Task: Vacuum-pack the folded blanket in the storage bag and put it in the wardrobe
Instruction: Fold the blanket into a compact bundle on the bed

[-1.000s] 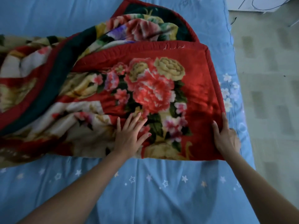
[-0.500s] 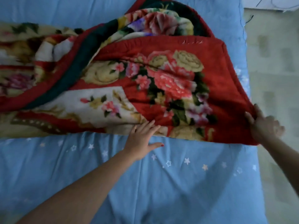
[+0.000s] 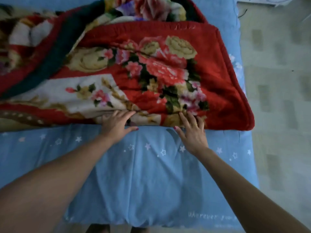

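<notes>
Fingers of both the left hand (image 3: 116, 126) and right hand (image 3: 193, 134) are straight and spread, flat on the near edge of the blanket (image 3: 151, 73). That red flowery blanket sits loosely folded across the blue star-print bed (image 3: 134, 182), tiled floor (image 3: 277, 115) off right.

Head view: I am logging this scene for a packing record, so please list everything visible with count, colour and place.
Thick red fleece blanket with flower print: one, red, cream and dark green, partly folded across the far half of the bed.
Light blue star-printed bed sheet: one, blue, covering the bed.
Pale patterned tile floor: one, greyish, right of the bed.
Left hand: one, fingers straight, resting on the blanket's near edge.
Right hand: one, fingers spread, flat on the same edge, a ring on one finger.
</notes>
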